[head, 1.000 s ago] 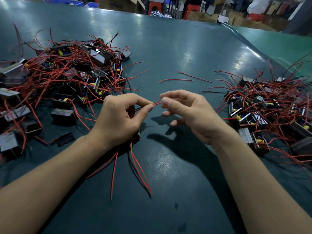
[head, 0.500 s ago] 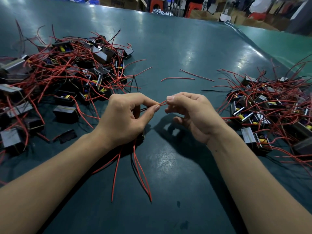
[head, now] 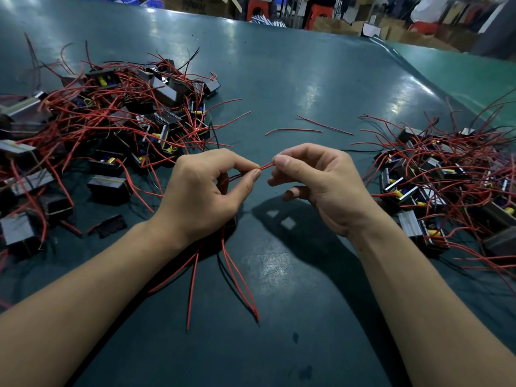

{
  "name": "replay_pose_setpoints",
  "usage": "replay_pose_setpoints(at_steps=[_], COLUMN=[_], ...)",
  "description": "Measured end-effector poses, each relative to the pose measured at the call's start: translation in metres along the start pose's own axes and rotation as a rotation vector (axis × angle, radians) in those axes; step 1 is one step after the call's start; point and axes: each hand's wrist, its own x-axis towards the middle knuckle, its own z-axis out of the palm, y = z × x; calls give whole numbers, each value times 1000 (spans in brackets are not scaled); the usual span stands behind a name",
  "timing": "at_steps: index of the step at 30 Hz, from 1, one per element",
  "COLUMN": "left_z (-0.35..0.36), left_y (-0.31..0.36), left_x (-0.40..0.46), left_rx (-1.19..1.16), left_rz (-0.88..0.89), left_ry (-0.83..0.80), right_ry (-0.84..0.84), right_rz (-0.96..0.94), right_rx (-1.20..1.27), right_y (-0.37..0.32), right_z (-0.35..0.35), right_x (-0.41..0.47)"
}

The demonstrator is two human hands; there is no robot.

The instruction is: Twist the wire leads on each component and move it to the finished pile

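Dark green tabletop (head: 279, 79): left hand (head: 201, 196) and right hand (head: 321, 185) both pinch thin, floppy red wire leads (head: 265, 165) near their tips, likely best.

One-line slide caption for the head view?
Both hands, left hand and right hand, pinch red wire leads between two component piles.

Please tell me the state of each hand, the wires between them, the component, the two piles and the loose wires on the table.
left hand: pinches the red leads.
right hand: pinches the same leads.
red leads: held between both hands, above the table.
component: mostly hidden under the left hand.
left pile: tangled.
right pile: tangled.
two loose red wires: lying apart on the table.
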Motion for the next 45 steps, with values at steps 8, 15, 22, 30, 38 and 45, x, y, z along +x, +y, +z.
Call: replay_pose_setpoints(at_steps=[8,15,22,30,38,45], left_z=[0,0,1,0,-1,-2], left_y=[2,5,3,1,2,2], left_x=[0,0,0,1,0,-1], left_rx=[-45,-33,36,-11,-12,32], left_rz=[-66,-104,-154,-137,-105,-108], left_ry=[16,21,67,8,15,-9], right_ry=[2,53,110,198,308,256], right_rz=[31,-19,-333,-647,-918,-876], right_rx=[109,-14,-481,-748,-946,-935], right_y=[6,11,17,17,19,23], right_z=[10,15,17,16,13,15], right_x=[0,-2,-6,-4,-2,-2])
